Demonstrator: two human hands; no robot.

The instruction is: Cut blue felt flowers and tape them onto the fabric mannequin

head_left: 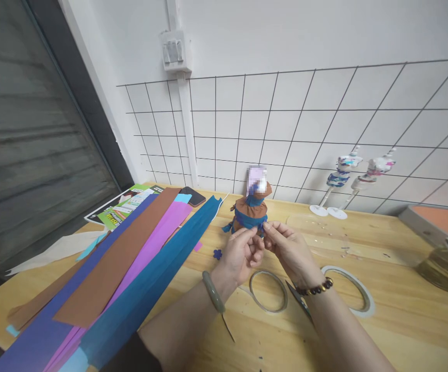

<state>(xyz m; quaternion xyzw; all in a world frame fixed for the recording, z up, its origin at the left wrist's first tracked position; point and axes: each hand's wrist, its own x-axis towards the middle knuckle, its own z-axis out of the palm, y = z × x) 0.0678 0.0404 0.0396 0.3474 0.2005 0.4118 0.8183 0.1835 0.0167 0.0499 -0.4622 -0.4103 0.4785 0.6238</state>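
A small figure (251, 209) dressed in brown and blue crepe paper stands upright on the wooden table, its top blurred out. My left hand (244, 253) is at its lower front, thumb and forefinger pinched at the blue band. From the other side, my right hand (286, 245) pinches the same blue paper at the front right. Both sets of fingertips touch the figure and cover its lower part. A small dark blue paper flower (218, 253) lies just left of my left hand. Below my hands is a roll of narrow tape (269, 311).
Long crepe paper strips in brown (131, 243), purple and teal (158, 274) cover the table's left side. A phone (193, 197) lies behind them. Scissors (299, 300) and a wider tape roll (368, 305) are at my right forearm. Two wrapped figures on sticks (338, 178) lean near the wall; a jar (446, 268) stands far right.
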